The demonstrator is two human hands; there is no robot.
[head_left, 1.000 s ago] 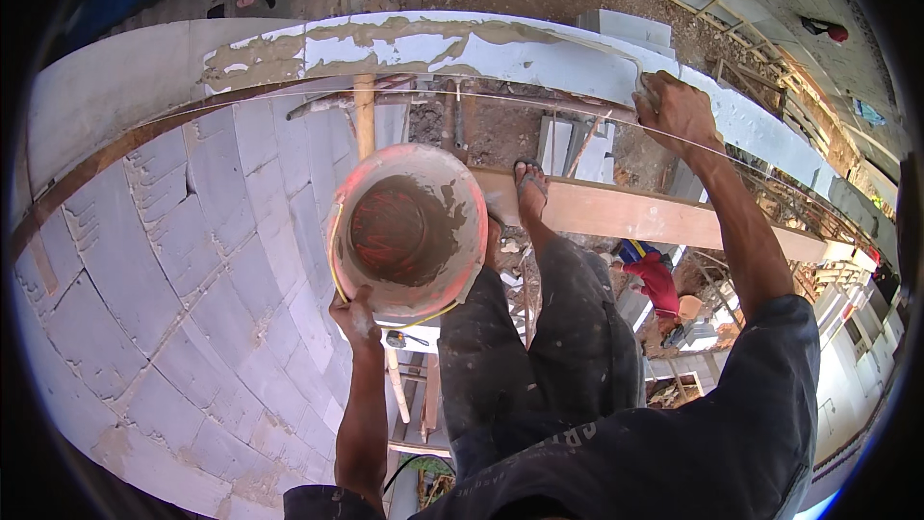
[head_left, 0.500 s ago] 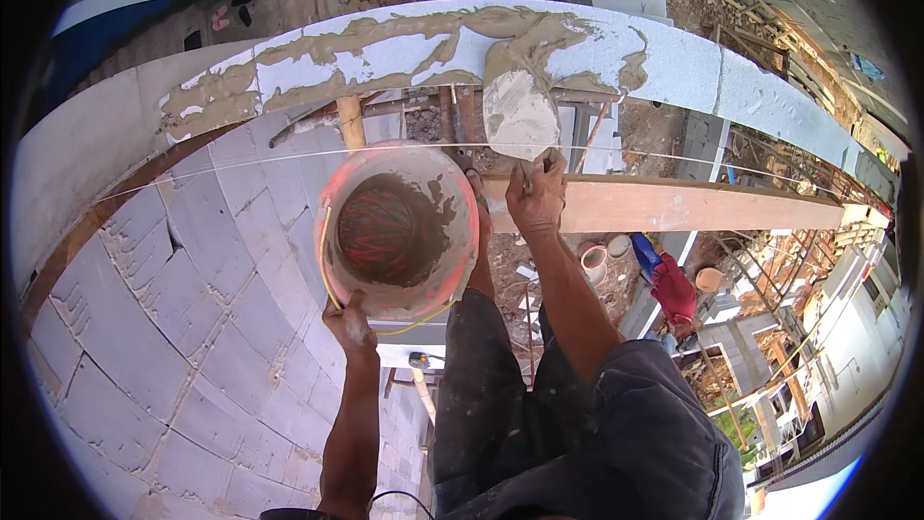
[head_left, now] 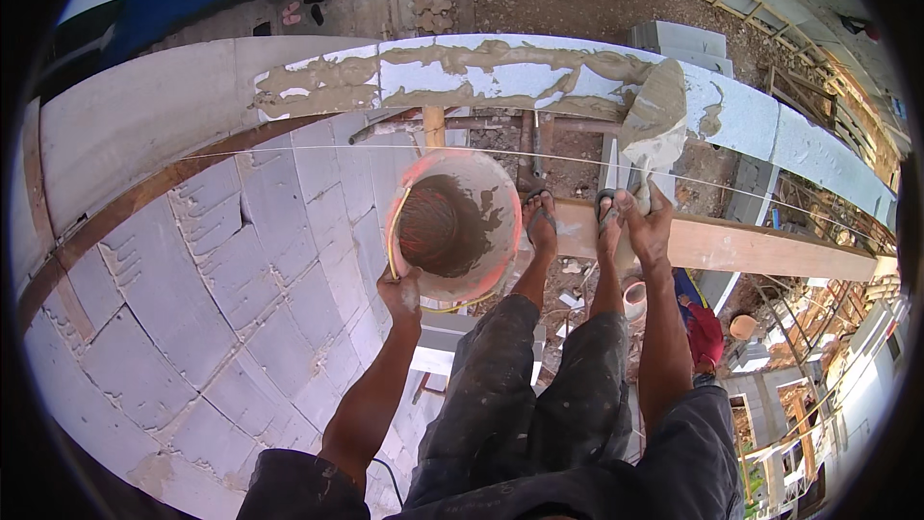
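Observation:
My left hand point(head_left: 400, 293) is closed on the yellow handle and rim of a mortar-smeared red bucket point(head_left: 493, 274). Grey wet mortar point(head_left: 474, 236) lies inside, with reddish bucket wall showing through. My right hand point(head_left: 647, 226) grips the handle of a trowel point(head_left: 656, 120), whose broad blade is coated in mortar. That blade rests at or just over the top of a white block wall point(head_left: 597, 89), its exact contact unclear. Patchy mortar point(head_left: 510, 56) covers the wall top left of the trowel; right of it the blocks are mostly bare, with one small smear.
A taut string point(head_left: 337, 146) runs along the wall's near side. My sandaled feet stand on a wooden plank point(head_left: 712, 243) high above rubble. A large block wall point(head_left: 183, 318) fills the left. Below right is a person in red point(head_left: 705, 337), near a bucket point(head_left: 634, 299) and scaffolding.
The trowel has moved right along the wall with my right hand. My view has shifted, so the bucket, wall and plank appear farther right, and both feet now show.

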